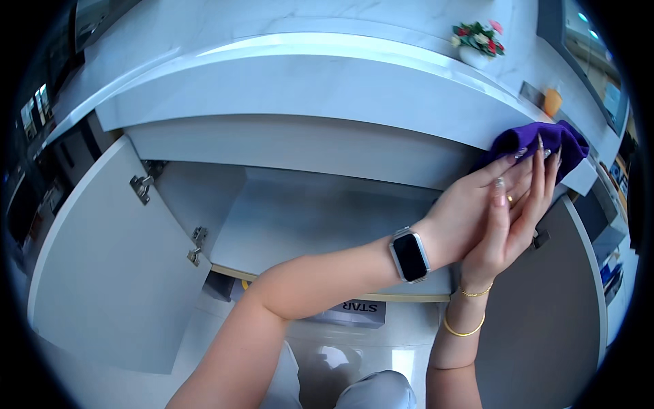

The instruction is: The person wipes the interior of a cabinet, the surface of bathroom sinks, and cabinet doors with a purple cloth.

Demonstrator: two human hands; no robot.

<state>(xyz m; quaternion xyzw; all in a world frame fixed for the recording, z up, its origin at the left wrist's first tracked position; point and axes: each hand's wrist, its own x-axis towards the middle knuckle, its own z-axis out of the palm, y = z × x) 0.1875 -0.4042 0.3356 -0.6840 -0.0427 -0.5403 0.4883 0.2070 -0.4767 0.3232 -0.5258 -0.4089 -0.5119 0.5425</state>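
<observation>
1. A rectangular smartwatch (409,255) sits on the left wrist, its silver-toned case rounded at the corners and its screen black; short pale, silvery bits of band show at either end.
2. The right wrist wears two gold-coloured pieces: a thin, textured bracelet (477,292) near the right hand (512,238) and a smooth, round bangle (464,332) farther up the forearm.
3. A small gold-coloured ring (509,199) circles a finger; which hand's is hard to tell.
4. Fingernails (500,183) are long, tapered and glossy, with silvery, glittering decoration.
5. Both forearms are bare.
6. Pale, whitish trousers (379,391) cover the legs.
</observation>
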